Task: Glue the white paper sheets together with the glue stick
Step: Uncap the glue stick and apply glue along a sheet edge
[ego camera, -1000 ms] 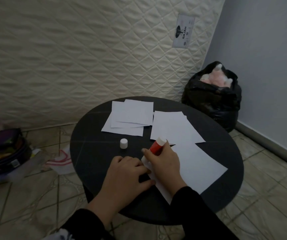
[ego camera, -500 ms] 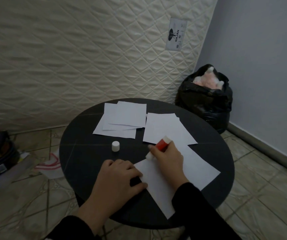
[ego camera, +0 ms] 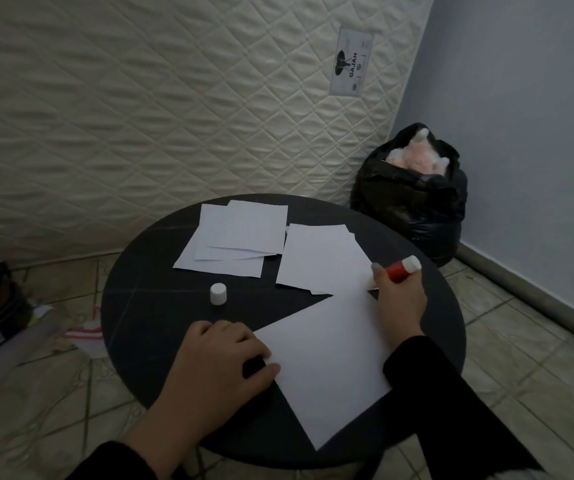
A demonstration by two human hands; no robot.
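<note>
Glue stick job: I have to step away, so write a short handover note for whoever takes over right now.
Right hand grips the red glue stick, tip down at the far corner of the near white paper sheet. Left hand presses that sheet's left corner on the round black table. White cap is off, standing beside two further paper piles. Glue coverage can't be judged; joining remains.

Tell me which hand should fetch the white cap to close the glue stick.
Left, probably. The left hand only holds down the near sheet, and the cap stands just beyond it. The right hand grips the glue stick on the table's far side.
</note>
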